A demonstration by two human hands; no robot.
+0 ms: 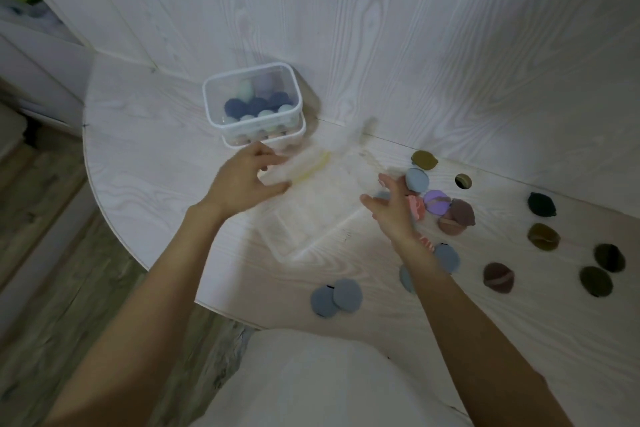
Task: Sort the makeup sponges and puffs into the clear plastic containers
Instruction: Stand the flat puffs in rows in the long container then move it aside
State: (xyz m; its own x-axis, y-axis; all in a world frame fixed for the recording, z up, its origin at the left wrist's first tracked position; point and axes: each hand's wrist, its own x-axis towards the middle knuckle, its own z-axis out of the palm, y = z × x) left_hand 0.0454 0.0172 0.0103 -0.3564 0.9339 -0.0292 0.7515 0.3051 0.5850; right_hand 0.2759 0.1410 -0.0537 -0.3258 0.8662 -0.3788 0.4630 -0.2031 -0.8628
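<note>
Nearest, on the table (145,135), lay two grey puffs (336,297), unsorted, as were the others scattered right. Midway, both hands: left hand (242,180) grasping a blurred clear box (311,211), right hand (391,208) with fingers released. Farthest stood stacked boxes (254,104), already full of sponges.

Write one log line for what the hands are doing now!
left hand: grips blurred clear container | right hand: open beside it | puffs: loose on table
</note>
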